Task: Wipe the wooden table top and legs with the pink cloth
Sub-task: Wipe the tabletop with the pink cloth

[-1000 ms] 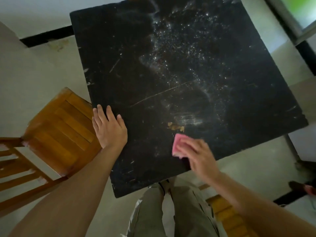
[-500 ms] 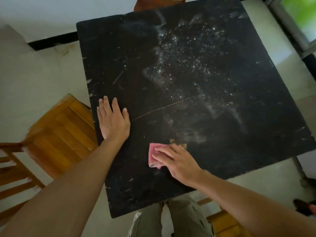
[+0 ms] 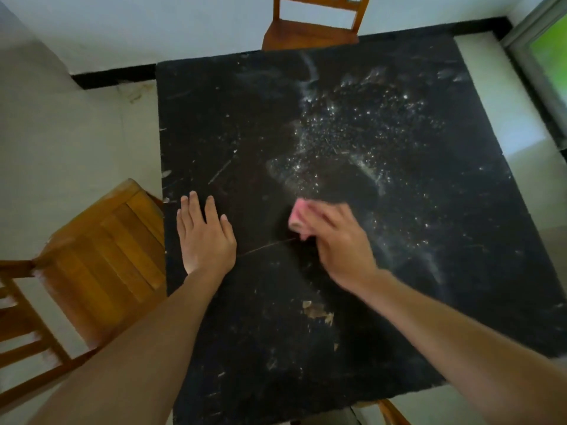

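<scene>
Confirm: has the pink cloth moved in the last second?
Yes: the pink cloth moved from beside the chipped patch to well beyond it, toward the dust.

The left hand [image 3: 205,237] lay flat, palm down, on the table [image 3: 276,348], its fingers straight and close together, the forearm reaching in from the lower left. The right hand [image 3: 337,240], blurred, gripped the cloth [image 3: 298,213] under bent fingers, its forearm coming from the lower right.
</scene>
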Action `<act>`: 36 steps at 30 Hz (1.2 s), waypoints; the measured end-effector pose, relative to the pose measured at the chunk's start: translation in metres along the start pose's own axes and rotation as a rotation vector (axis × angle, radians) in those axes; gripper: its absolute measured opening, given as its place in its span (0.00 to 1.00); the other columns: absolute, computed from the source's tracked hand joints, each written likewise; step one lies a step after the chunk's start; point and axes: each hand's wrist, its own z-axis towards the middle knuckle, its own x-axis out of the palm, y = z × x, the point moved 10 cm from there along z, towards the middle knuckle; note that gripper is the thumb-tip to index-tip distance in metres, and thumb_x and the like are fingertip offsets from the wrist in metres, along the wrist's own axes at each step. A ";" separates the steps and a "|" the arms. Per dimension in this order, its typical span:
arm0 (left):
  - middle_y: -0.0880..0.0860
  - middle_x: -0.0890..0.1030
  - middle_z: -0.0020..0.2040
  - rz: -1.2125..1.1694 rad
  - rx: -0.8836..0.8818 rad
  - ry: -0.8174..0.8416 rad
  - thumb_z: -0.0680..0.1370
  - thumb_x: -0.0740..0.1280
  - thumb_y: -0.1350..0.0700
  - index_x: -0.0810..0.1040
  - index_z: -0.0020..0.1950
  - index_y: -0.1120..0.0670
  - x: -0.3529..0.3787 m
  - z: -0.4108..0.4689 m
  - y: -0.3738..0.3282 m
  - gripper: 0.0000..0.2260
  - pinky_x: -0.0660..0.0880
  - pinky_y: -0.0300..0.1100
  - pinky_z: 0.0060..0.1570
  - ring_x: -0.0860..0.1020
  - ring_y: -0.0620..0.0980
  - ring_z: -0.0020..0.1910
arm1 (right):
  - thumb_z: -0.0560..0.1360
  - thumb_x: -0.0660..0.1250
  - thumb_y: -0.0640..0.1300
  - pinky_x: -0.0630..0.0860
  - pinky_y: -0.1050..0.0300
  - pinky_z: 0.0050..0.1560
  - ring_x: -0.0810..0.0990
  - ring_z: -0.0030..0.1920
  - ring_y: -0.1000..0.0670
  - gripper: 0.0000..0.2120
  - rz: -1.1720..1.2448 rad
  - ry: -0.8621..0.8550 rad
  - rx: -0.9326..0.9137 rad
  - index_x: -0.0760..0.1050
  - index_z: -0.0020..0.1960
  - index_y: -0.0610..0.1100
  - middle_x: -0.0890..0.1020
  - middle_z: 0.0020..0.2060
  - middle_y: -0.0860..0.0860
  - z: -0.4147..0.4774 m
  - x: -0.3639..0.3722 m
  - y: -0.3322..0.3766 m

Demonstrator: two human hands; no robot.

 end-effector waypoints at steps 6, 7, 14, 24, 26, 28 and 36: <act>0.58 0.52 0.78 0.028 -0.011 0.018 0.82 0.53 0.50 0.58 0.76 0.56 0.002 0.002 0.001 0.23 0.48 0.51 0.75 0.48 0.56 0.77 | 0.74 0.65 0.37 0.75 0.49 0.54 0.73 0.57 0.46 0.22 0.035 0.243 -0.264 0.74 0.68 0.46 0.75 0.67 0.48 -0.016 0.065 0.029; 0.58 0.52 0.78 0.030 -0.011 0.013 0.82 0.53 0.50 0.58 0.76 0.56 0.002 0.002 0.002 0.23 0.47 0.51 0.75 0.48 0.56 0.77 | 0.74 0.64 0.35 0.75 0.48 0.51 0.73 0.54 0.44 0.20 0.036 0.178 -0.213 0.77 0.66 0.45 0.76 0.66 0.47 0.009 0.063 0.006; 0.57 0.52 0.78 0.029 -0.020 0.027 0.82 0.52 0.49 0.59 0.76 0.55 0.000 0.003 0.002 0.23 0.46 0.50 0.74 0.48 0.56 0.77 | 0.77 0.57 0.31 0.68 0.53 0.60 0.71 0.59 0.39 0.17 -0.139 -0.023 0.276 0.80 0.57 0.43 0.77 0.64 0.46 0.151 -0.011 -0.134; 0.57 0.51 0.78 0.021 -0.041 0.064 0.82 0.53 0.49 0.59 0.76 0.54 -0.002 0.003 0.001 0.23 0.46 0.50 0.74 0.47 0.55 0.77 | 0.73 0.66 0.35 0.74 0.54 0.46 0.73 0.54 0.47 0.24 0.018 0.227 -0.359 0.75 0.68 0.46 0.75 0.67 0.50 0.054 0.084 0.039; 0.56 0.51 0.79 0.020 -0.043 0.061 0.82 0.53 0.49 0.59 0.76 0.54 0.000 0.004 0.002 0.23 0.44 0.49 0.73 0.46 0.54 0.78 | 0.71 0.68 0.32 0.74 0.51 0.45 0.75 0.51 0.45 0.25 0.029 0.203 -0.322 0.76 0.66 0.46 0.76 0.67 0.50 0.082 0.082 0.012; 0.56 0.50 0.79 0.010 -0.050 0.057 0.82 0.52 0.48 0.58 0.76 0.53 0.000 0.005 0.004 0.23 0.43 0.48 0.73 0.45 0.54 0.78 | 0.73 0.64 0.30 0.74 0.49 0.49 0.77 0.50 0.43 0.23 0.003 0.106 -0.160 0.78 0.64 0.46 0.78 0.65 0.49 0.128 0.067 -0.044; 0.56 0.50 0.79 -0.002 -0.043 0.055 0.82 0.52 0.48 0.59 0.76 0.53 -0.001 0.005 0.003 0.23 0.43 0.48 0.74 0.45 0.54 0.78 | 0.78 0.57 0.33 0.69 0.56 0.57 0.71 0.60 0.45 0.15 -0.089 -0.093 0.248 0.78 0.56 0.46 0.78 0.62 0.49 0.220 -0.022 -0.112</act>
